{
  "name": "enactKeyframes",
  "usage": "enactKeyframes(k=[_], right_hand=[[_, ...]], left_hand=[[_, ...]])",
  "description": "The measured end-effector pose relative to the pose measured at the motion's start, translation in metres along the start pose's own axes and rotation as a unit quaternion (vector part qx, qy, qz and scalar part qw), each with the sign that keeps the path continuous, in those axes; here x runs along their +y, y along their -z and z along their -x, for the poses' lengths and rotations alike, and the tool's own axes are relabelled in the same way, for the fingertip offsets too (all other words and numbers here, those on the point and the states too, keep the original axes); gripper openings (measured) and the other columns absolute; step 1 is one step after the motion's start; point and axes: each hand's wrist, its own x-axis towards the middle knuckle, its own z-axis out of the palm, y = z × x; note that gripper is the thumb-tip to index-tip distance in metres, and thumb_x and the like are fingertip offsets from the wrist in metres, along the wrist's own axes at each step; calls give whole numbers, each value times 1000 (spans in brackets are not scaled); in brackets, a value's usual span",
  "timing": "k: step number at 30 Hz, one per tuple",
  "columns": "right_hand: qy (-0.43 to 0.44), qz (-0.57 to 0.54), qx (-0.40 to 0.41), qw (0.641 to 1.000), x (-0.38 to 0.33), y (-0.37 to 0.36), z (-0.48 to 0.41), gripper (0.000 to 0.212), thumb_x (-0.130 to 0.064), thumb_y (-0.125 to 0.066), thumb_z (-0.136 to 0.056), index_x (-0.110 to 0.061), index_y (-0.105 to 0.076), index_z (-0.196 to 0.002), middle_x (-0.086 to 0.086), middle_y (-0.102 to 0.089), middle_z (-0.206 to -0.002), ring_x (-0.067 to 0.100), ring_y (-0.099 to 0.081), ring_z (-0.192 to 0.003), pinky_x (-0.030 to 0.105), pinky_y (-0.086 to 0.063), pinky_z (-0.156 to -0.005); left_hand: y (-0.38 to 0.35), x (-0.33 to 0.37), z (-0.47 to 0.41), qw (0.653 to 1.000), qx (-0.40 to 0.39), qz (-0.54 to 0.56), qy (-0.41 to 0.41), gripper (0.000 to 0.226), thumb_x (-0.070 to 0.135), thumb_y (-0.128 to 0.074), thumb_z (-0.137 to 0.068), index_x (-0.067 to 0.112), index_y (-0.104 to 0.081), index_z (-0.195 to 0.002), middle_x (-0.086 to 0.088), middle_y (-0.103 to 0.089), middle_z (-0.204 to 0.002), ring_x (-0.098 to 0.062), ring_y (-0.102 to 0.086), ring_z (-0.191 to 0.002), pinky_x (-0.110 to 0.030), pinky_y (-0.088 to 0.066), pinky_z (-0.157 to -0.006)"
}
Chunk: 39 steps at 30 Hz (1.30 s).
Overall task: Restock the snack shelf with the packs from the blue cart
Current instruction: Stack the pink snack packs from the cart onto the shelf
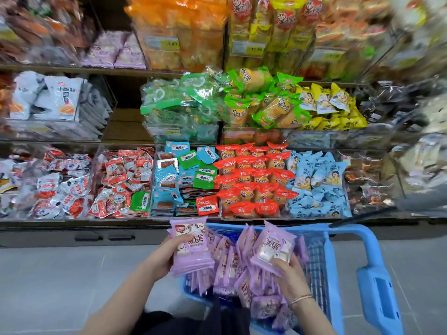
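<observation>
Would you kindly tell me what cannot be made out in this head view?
1. Far-right shelf bins: head view, motion blur; contents unreadable.
2. Blue cart floor: head view, buried under loose purple packs.
3. Stack in left hand: count unclear, front pack covers the rest.
4. Right hand fingers: mostly behind its pack.

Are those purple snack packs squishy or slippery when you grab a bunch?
Probably light: the left hand holds a whole stack of purple packs alone. Their glossy wrappers look slippery, so the stack might slide apart. The pack in the right hand shows puffy white filling, so likely soft and squashable.
</observation>
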Motion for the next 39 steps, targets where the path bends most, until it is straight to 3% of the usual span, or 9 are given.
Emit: enactKeyframes(k=[5, 8, 13, 19, 22, 26, 30, 35, 39], right_hand=[[85, 183, -27, 979, -15, -88, 20, 63, -5, -74, -75, -13, -48, -133, -3, -55, -127, 24, -59, -110, 32, -52, -87], [175, 216, -45, 960, -25, -153, 39, 41, 8, -73, -71, -16, -58, -100, -1, -65, -100, 23, -63, -92, 3, -44, -71], [185, 187, -75, 962, -30, -251, 63, 22, -5, -72, -78, -7, -61, -97, 25, -64, -106, 34, -62, -95, 42, -49, -83], [-1, -43, -180, 983, -17, -350, 84, 28, -28, -52, -94, -28, -47, -122, -1, -71, -103, 23, -71, -77, 39, -57, -63], [-16, -84, -210, 974, -13, -376, 85, 58, -8, -57, -90, -32, -32, -136, 0, -61, -117, 20, -66, -93, 41, -57, -72], [-4, -31, -196, 980, -21, -399, 76, 74, 17, -57, -80, -18, -33, -140, 18, -64, -111, 28, -69, -89, 35, -59, -69], [45, 20, -132, 990, -45, -416, 56, 71, 16, -59, -80, -12, -34, -140, 2, -60, -104, 20, -65, -81, 30, -54, -68], [67, -47, -119, 989, -100, -443, 18, 37, 8, -57, -83, -5, -56, -118, 1, -68, -64, 11, -61, -48, 27, -47, -58], [45, -151, -171, 973, -148, -468, -11, 19, -8, -52, -90, -8, -68, -79, 11, -63, -79, 14, -62, -55, 27, -53, -56]], left_hand=[[61, 15, 25, 999, 26, 41, -23, 70, 14, -76, -67, 2, -49, -130, -18, -68, -114, -30, -67, -95, -36, -54, -75], [109, 28, 47, 996, 46, 55, -49, 72, 10, -81, -67, 3, -49, -131, -18, -67, -117, -31, -67, -97, -36, -55, -75], [193, 53, 80, 993, 57, 68, -76, 79, 18, -83, -57, 8, -50, -128, -17, -70, -110, -35, -68, -99, -41, -54, -82], [279, 78, 103, 986, 73, 99, -109, 86, 23, -86, -51, 11, -49, -127, -17, -70, -111, -35, -67, -101, -46, -53, -88], [303, 89, 104, 983, 71, 118, -118, 83, 20, -83, -57, 10, -48, -131, -19, -67, -117, -38, -63, -108, -52, -49, -97], [318, 108, 94, 982, 72, 130, -116, 85, 22, -87, -50, 9, -53, -128, -17, -67, -116, -37, -63, -109, -51, -50, -96], [319, 143, 76, 983, 91, 108, -121, 81, 27, -89, -47, 8, -59, -121, -6, -67, -118, -22, -64, -107, -36, -51, -92], [318, 209, 50, 981, 82, 122, -123, 99, 34, -89, -49, 10, -47, -136, -15, -53, -135, -38, -53, -122, -49, -45, -102], [311, 262, 24, 973, 82, 114, -183, 66, 21, -75, -75, 11, -50, -134, -16, -62, -126, -35, -62, -111, -41, -55, -85]])
